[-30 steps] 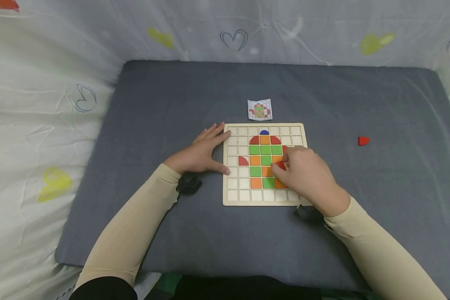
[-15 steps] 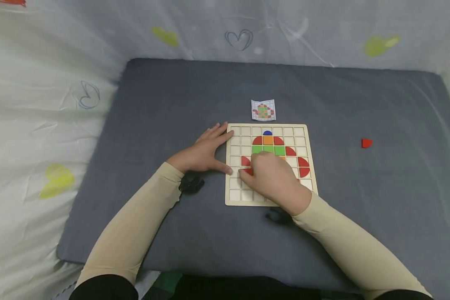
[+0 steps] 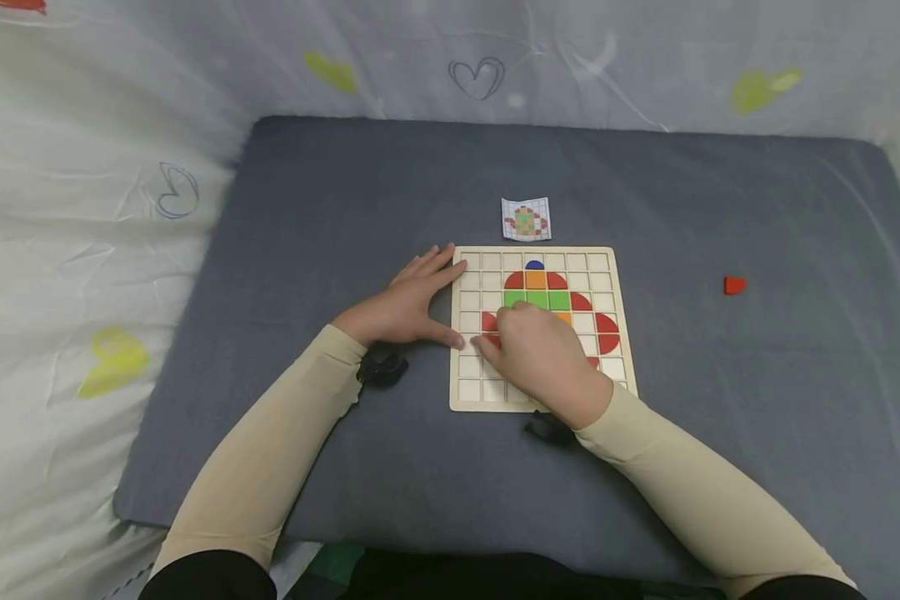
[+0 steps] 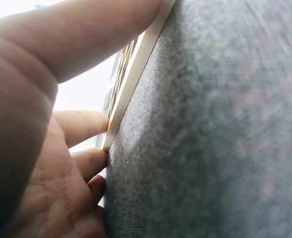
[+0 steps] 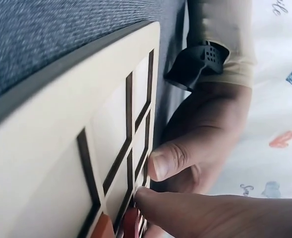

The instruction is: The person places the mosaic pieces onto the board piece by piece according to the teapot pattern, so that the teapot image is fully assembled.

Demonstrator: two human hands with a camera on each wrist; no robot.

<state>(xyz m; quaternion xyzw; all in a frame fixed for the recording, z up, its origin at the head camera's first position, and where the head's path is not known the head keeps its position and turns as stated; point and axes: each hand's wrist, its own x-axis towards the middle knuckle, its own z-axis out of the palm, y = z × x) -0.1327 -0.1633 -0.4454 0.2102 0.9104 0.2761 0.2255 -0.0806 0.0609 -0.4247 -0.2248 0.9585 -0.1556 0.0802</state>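
The left hand (image 3: 403, 307) lies flat, fingers straight, braced against the left edge of the wooden grid board (image 3: 468, 392); the right hand (image 3: 542, 357) presses a red piece (image 3: 492, 340) into a cell near that edge, grip unclear.

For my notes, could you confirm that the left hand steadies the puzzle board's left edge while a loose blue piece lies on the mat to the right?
The loose piece is red, not blue, as the head view shows; the left hand does steady the puzzle board.

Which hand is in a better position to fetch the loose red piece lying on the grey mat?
Probably the right hand. The red piece lies on the mat to the right of the board, on that hand's side. The left hand rests at the board's left edge, farther away.
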